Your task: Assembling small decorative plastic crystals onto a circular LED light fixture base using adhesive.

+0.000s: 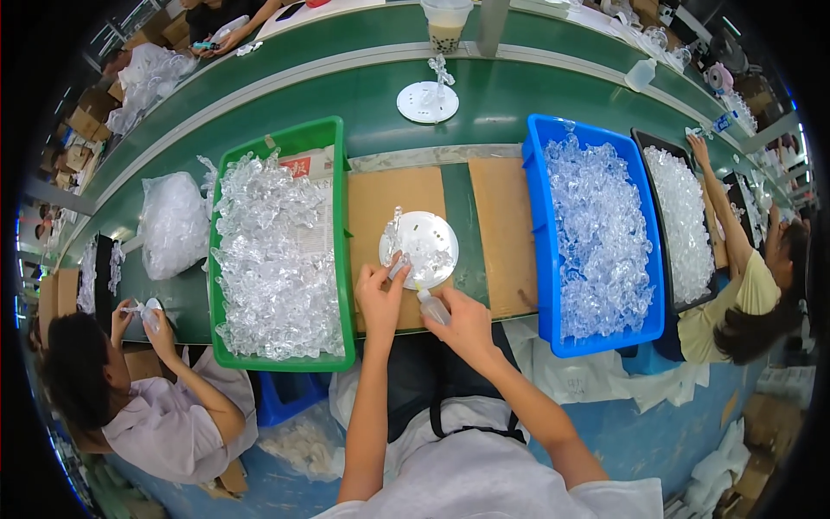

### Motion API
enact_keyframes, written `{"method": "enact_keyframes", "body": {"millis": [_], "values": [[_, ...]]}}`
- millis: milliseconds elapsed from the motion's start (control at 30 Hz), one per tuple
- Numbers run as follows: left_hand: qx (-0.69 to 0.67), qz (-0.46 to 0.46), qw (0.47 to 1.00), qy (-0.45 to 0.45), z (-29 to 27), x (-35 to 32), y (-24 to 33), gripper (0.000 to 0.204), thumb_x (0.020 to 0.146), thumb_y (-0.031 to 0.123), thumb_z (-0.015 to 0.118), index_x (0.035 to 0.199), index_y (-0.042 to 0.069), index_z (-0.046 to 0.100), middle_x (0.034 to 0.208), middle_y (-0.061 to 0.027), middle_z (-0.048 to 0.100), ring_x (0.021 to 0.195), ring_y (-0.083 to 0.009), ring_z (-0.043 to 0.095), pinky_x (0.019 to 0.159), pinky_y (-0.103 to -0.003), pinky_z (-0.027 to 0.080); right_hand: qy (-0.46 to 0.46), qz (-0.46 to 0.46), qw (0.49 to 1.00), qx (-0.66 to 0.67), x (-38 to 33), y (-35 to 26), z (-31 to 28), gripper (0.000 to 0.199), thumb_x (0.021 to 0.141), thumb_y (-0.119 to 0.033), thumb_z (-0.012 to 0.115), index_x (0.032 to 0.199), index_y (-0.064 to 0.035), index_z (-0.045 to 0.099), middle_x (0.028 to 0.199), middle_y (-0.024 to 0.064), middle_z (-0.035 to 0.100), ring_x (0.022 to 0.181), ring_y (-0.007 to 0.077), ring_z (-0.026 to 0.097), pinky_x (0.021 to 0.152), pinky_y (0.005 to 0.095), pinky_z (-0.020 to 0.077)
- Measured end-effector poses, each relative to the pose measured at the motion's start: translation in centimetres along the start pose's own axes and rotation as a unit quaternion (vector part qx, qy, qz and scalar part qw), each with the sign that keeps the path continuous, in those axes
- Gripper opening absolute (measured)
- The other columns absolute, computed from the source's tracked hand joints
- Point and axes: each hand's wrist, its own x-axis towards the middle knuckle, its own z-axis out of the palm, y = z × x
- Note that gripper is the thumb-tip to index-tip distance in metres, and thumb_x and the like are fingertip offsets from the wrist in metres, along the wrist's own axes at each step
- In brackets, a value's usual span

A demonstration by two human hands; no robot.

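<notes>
My left hand (380, 294) pinches a small clear plastic piece (399, 263) over the near edge of a white round disc (441, 232). My right hand (467, 327) is closed round a small translucent squeeze bottle (432, 306). Its thin yellowish tip points toward the left hand's fingers; I cannot tell whether it touches the piece. More clear pieces lie on the disc, with a small cluster standing at its left side. Beneath the disc is a brown cardboard sheet (367, 195) on the green bench.
A green bin (350, 320) on the left and a blue bin (540, 251) on the right hold many clear pieces. Farther back stand another white disc (415, 108) and a drink cup (445, 26). Co-workers sit on both sides (186, 432) (743, 298).
</notes>
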Motion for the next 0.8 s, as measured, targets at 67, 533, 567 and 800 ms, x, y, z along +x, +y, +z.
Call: {"method": "enact_keyframes", "body": {"millis": [67, 533, 567, 800], "values": [[0.002, -0.01, 1.0, -0.011, -0.1, 0.0, 0.4, 0.027, 0.077, 0.012, 0.071, 0.103, 0.005, 0.068, 0.062, -0.0037, 0.035, 0.055, -0.0119, 0.035, 0.052, -0.027, 0.032, 0.004, -0.005, 1.0, 0.0, 0.0, -0.1, 0.0, 0.028, 0.069, -0.025, 0.07, 0.088, -0.0073, 0.06, 0.081, 0.0111, 0.063, 0.072, 0.0309, 0.062, 0.062, 0.0393, 0.0476], [0.025, 0.012, 1.0, 0.006, 0.6, -1.2, -0.2, 0.028, 0.081, 0.012, 0.067, 0.109, 0.008, 0.066, 0.051, -0.0115, 0.038, 0.045, -0.0111, 0.033, 0.044, -0.029, 0.031, 0.11, 0.044, 0.989, 0.089, -0.8, 2.0, -2.3, 0.037, 0.071, -0.017, 0.076, 0.102, -0.0041, 0.059, 0.079, 0.0062, 0.063, 0.068, 0.0137, 0.061, 0.06, 0.0258, 0.0479], [0.033, 0.012, 0.999, 0.003, 0.5, -1.2, -0.2, 0.027, 0.081, 0.012, 0.067, 0.108, 0.008, 0.066, 0.051, -0.0152, 0.044, 0.043, -0.0142, 0.036, 0.044, -0.031, 0.034, 0.164, 0.042, 0.979, 0.117, -0.6, 2.1, -2.4, 0.037, 0.072, -0.016, 0.076, 0.102, -0.0025, 0.059, 0.081, 0.0061, 0.064, 0.071, 0.0135, 0.061, 0.062, 0.0262, 0.0484], [0.045, 0.036, 0.998, 0.01, 0.8, -1.5, -0.9, 0.028, 0.082, 0.012, 0.067, 0.109, 0.009, 0.066, 0.054, -0.0183, 0.047, 0.043, -0.0146, 0.037, 0.044, -0.031, 0.035, 0.254, 0.033, 0.956, 0.145, 3.5, 4.8, -1.7, 0.047, 0.076, -0.009, 0.073, 0.113, 0.0003, 0.046, 0.107, 0.0157, 0.057, 0.096, 0.0229, 0.06, 0.084, 0.0326, 0.0492]]}}
